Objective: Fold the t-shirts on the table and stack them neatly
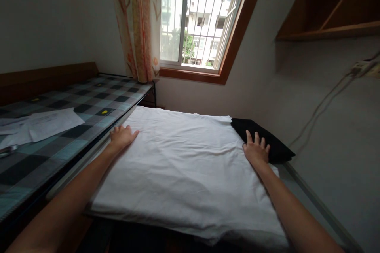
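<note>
Two forearms (292, 203) and two hands (122, 138), fingers (256, 138) spread, gripping nothing, overlie one white cloth (184, 166).

1. Left hand (123, 136) and right hand (257, 150): two, mid-left and mid-right.
2. One white cloth (187, 166), centre.
3. One black item (276, 146), right of centre.
4. One checked mattress (83, 99), left.
5. Yellow marks (105, 112) on it: three visible.
6. Papers (53, 124), far left: overlapping, number unclear.
7. One window (198, 23), top centre.
8. One wall shelf (341, 31), upper right.
9. One flowered curtain (141, 23), top left-centre.

The white sheet (184, 166) is matt, creased cloth; the curtain (141, 27), draped cloth; the loose leaves (53, 124), matt paper; the window frame (238, 33) and wall shelf (350, 30), smooth wood.
</note>
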The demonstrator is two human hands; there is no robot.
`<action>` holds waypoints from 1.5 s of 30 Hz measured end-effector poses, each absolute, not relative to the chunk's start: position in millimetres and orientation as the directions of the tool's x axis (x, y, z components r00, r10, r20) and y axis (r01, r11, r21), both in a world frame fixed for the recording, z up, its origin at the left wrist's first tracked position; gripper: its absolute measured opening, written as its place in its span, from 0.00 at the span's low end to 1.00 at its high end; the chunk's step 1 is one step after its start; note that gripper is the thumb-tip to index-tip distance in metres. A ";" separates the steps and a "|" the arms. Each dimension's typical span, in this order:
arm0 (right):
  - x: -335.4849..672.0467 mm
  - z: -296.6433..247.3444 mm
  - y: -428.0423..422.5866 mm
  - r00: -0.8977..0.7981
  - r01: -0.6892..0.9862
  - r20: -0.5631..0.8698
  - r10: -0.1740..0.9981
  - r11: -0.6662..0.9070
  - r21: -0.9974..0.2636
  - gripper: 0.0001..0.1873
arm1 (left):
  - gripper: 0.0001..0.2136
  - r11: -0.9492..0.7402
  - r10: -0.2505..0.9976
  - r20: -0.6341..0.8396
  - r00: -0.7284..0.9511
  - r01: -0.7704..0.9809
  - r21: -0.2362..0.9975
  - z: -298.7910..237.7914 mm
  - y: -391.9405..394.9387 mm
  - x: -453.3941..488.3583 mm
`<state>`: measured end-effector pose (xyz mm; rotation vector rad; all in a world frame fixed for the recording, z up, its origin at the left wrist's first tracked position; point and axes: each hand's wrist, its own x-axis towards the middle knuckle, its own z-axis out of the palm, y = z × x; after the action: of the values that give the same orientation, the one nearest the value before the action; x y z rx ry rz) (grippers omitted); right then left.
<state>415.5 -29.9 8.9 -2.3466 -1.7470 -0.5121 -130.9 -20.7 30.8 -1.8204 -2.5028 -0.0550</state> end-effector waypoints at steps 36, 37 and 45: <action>416.1 10.4 -22.9 0.342 0.921 0.333 0.879 -0.383 0.066 0.34 | 0.19 0.180 0.944 0.287 -0.162 0.983 -0.038 19.9 -5.7 -146.3; 415.4 9.7 -22.4 0.343 0.918 0.341 0.876 -0.389 0.077 0.33 | 0.20 0.177 0.937 0.313 -0.155 0.983 -0.044 21.0 -5.6 -148.4; 408.0 6.2 -24.3 0.338 0.909 0.393 0.855 -0.405 0.098 0.31 | 0.16 -0.185 0.855 0.491 0.163 0.983 -0.005 21.7 -3.8 -93.0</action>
<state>408.0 -24.3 6.2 -2.4535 -1.6292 -0.5867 -93.0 -3.8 21.7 -2.1234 -1.7590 -0.5535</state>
